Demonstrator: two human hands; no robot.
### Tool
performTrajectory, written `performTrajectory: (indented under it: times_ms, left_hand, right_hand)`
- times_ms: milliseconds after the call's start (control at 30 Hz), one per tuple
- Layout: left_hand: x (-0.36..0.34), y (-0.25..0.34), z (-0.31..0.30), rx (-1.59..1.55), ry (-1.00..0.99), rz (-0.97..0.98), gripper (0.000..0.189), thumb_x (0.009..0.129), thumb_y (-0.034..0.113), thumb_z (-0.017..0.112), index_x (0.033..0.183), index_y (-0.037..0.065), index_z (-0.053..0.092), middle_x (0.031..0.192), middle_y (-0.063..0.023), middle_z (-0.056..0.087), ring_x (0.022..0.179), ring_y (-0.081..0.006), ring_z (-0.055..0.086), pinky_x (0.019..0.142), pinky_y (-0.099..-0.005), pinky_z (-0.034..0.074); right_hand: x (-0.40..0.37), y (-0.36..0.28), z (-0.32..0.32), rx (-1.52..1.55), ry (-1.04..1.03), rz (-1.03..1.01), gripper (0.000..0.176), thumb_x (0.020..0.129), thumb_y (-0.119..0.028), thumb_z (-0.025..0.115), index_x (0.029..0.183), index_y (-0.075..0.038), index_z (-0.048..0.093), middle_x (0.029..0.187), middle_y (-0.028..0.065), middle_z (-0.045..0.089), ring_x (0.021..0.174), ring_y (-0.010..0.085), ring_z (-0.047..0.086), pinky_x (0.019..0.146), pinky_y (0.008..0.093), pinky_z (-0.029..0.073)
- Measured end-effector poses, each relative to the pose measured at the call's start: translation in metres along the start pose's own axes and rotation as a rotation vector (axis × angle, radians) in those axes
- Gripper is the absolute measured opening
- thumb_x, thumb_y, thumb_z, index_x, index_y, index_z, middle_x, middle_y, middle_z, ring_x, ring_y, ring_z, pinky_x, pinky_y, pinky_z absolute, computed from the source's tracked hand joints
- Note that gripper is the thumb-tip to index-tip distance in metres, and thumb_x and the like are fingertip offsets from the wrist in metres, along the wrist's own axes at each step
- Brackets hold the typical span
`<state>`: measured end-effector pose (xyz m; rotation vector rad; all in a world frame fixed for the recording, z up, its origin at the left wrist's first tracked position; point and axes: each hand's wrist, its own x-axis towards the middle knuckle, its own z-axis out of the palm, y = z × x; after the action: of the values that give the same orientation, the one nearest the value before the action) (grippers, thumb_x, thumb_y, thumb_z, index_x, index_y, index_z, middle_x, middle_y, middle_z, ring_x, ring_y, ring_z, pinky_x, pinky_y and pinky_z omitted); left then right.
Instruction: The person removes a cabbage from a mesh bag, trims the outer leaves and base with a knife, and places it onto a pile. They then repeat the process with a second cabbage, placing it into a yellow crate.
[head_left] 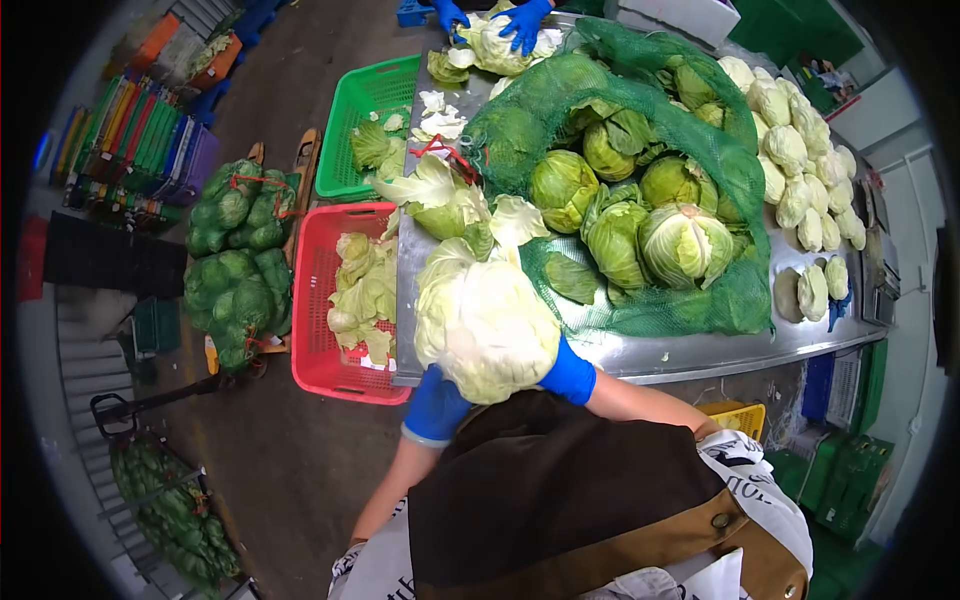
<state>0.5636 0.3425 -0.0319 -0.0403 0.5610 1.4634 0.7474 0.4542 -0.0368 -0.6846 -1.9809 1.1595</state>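
A large pale cabbage point(485, 335) is held between my two blue-gloved hands at the near edge of the metal table point(640, 365). My left hand point(437, 403) grips it from the lower left, and my right hand point(567, 373) presses against its right side; the fingertips of both are partly hidden. Just beyond lie loose outer leaves point(440, 195). To the right, an opened green net bag point(680, 318) holds several green cabbages point(615, 240). Left of the table, a red basket point(312, 300) contains cast-off leaves point(360, 300).
Across the table a person's blue-gloved hands point(523, 25) handle another cabbage point(497, 42). Trimmed pale cabbages point(800, 150) are piled at the right. A green basket point(335, 130) adjoins the red one. Filled net sacks point(235, 290) sit on a pallet at left.
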Motion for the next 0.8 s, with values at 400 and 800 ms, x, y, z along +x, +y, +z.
performTrajectory:
  times_ms: [400, 800]
  left_hand:
    - [0.04, 0.011, -0.05, 0.571, 0.377, -0.053, 0.054, 0.08, 0.014, 0.068, 0.129, 0.002, 0.05, 0.118, -0.0099, 0.061, 0.104, -0.022, 0.063, 0.086, -0.0326, 0.053]
    - [0.051, -0.019, -0.07, 0.393, 0.51, -0.08, 0.055, 0.084, 0.019, 0.068, 0.133, 0.006, 0.047, 0.124, -0.0118, 0.058, 0.111, -0.0268, 0.06, 0.088, -0.0423, 0.053]
  right_hand:
    - [-0.017, 0.035, -0.019, -0.433, -0.168, 0.155, 0.037, 0.089, -0.022, 0.06, 0.126, -0.023, 0.059, 0.089, 0.0074, 0.065, 0.077, 0.0279, 0.064, 0.064, 0.0373, 0.052]
    - [-0.03, 0.074, 0.01, -0.516, -0.378, 0.224, 0.048, 0.087, -0.012, 0.049, 0.132, -0.026, 0.052, 0.082, 0.0094, 0.058, 0.073, 0.0278, 0.061, 0.059, 0.0403, 0.049]
